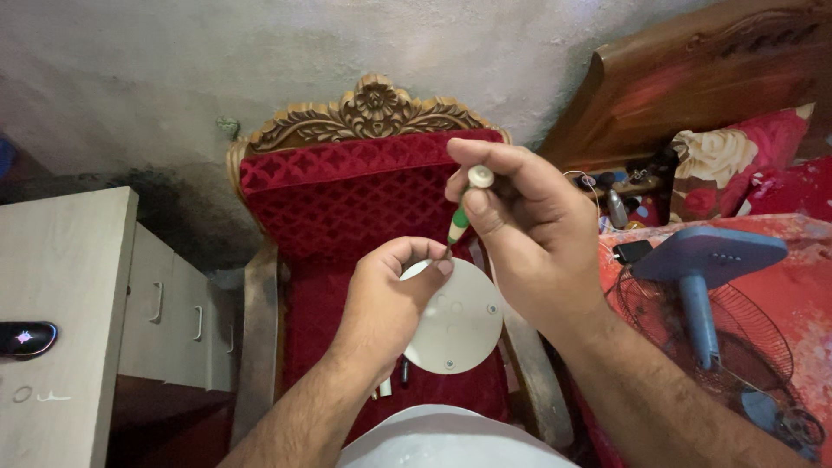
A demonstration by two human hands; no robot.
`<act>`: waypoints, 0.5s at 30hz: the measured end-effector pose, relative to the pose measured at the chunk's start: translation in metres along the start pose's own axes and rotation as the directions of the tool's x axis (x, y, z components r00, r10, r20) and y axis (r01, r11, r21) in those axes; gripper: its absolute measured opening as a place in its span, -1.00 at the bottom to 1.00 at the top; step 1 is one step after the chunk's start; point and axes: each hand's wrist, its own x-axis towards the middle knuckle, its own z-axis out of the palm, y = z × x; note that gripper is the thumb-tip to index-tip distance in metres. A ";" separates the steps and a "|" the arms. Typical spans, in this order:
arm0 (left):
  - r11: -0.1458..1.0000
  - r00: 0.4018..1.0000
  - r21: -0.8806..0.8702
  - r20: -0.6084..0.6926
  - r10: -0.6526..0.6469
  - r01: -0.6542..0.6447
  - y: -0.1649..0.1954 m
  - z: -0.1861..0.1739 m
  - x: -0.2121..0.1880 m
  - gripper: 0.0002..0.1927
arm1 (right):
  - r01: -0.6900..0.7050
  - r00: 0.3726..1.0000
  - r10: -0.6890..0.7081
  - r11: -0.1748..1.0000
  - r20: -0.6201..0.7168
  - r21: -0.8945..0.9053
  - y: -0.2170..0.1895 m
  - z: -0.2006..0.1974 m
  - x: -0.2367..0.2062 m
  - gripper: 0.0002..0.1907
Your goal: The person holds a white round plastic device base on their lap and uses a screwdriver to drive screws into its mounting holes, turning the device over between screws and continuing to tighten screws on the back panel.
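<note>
Above the red velvet chair (pixel 347 204): left hand (pixel 386 299) clamped on white round plate (pixel 459 321), held in mid-air; right hand (pixel 520 221) pinching green-handled screwdriver (pixel 459 217), tip at plate's upper edge; unsupported, likely to slip off, gouging plastic or jabbing fingers.

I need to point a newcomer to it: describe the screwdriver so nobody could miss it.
Start at the red velvet chair with the carved backrest. In front of it the left hand holds a round white disc. The screwdriver stands above the disc's rim in the right hand: slim, green-and-white handled.
</note>
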 end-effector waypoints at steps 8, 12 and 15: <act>0.997 1.000 0.074 -0.017 0.003 -0.001 0.001 -0.003 0.000 -0.86 | -0.050 0.998 0.053 0.995 -0.030 0.090 0.000 0.000 0.004 -0.66; 0.999 1.000 0.033 0.009 -0.029 0.028 0.000 -0.004 -0.001 -0.86 | 0.011 1.000 -0.011 1.000 0.013 -0.027 0.000 0.006 0.000 -0.71; 1.000 1.000 0.001 0.027 0.003 -0.003 -0.001 -0.003 0.000 -0.87 | 0.077 0.996 -0.070 0.990 0.063 -0.117 0.000 0.006 -0.001 -0.72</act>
